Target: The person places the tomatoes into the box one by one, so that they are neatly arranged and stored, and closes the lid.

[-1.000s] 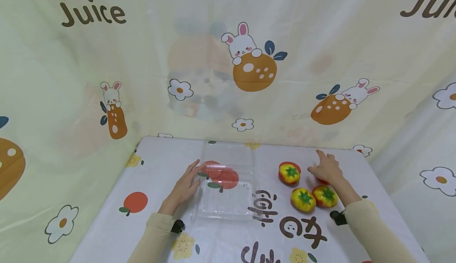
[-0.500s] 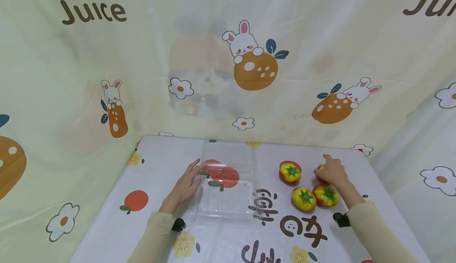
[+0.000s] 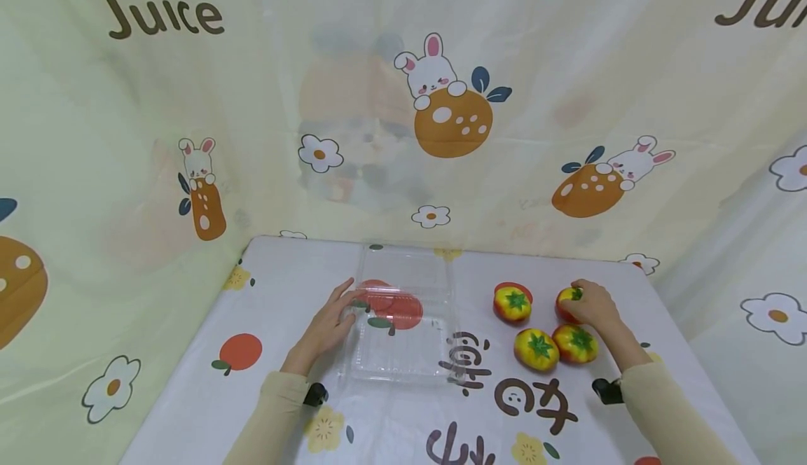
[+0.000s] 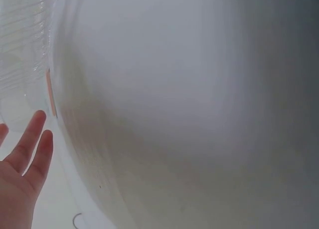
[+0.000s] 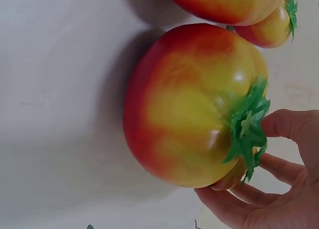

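Note:
A clear plastic clamshell box (image 3: 400, 370) stands with its lid raised, left of the table's middle. Against its left edge rests my left hand (image 3: 326, 328), fingers extended and spread. At the far right, my right hand (image 3: 595, 305) has its fingers and thumb round a yellow-red artificial tomato (image 3: 566, 307) with a green leafy top. Another tomato (image 3: 575, 344) sits just in front of it; in the right wrist view this near tomato (image 5: 192, 109) hides most of the held one. Two more lie to the left: one tomato (image 3: 536, 350) in front and one tomato (image 3: 512, 305) behind.
A white printed cloth (image 3: 290, 269) covers the table, with fruit, flowers and lettering on it. A cream curtain (image 3: 378, 101) with rabbit prints hangs along the back and sides. Dark wrist cameras (image 3: 608, 391) sit at both cuffs.
My right hand has come down and its fingers have closed round the far-right tomato; earlier the index finger pointed away above it. My left hand and the box have stayed put.

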`<state>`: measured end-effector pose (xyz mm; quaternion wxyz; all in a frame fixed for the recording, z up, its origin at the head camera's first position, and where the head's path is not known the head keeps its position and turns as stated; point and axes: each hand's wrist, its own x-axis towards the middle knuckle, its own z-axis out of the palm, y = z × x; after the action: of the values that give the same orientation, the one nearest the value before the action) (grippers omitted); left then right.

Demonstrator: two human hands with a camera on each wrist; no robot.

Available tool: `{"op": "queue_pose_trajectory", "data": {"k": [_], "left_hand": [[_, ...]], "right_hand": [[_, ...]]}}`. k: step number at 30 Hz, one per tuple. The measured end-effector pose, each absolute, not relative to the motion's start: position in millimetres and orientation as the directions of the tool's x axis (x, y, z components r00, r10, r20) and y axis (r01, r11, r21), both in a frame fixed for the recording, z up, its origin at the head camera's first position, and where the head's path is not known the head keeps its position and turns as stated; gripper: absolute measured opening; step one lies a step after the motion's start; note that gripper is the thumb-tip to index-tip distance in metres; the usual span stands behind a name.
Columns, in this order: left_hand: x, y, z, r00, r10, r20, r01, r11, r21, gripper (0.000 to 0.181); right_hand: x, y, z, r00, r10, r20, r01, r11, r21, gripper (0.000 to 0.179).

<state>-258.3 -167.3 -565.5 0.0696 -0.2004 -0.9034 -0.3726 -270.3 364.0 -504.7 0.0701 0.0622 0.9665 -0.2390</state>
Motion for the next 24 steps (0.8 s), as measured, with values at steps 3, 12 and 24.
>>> {"op": "queue_pose_trajectory", "data": {"k": [3, 12, 24], "left_hand": [[-260.0, -166.3, -567.6, -0.900, 0.312, 0.303, 0.434, 0.601, 0.671, 0.051], [-260.5, -163.8, -570.4, -0.904, 0.294, 0.309, 0.421, 0.499, 0.757, 0.051], [-257.9, -159.9, -568.1, -0.914, 0.271, 0.303, 0.399, 0.454, 0.797, 0.051]], "right_hand": [[-269.4, 364.4, -504.6, -0.981, 0.090, -0.170, 0.160, 0.875, -0.457, 0.066], [-266.1, 365.1, -507.2, -0.979, 0.110, -0.171, 0.180, 0.860, -0.478, 0.068], [-263.6, 363.1, -504.4, -0.985, 0.102, -0.139, 0.160, 0.844, -0.513, 0.066]]}}
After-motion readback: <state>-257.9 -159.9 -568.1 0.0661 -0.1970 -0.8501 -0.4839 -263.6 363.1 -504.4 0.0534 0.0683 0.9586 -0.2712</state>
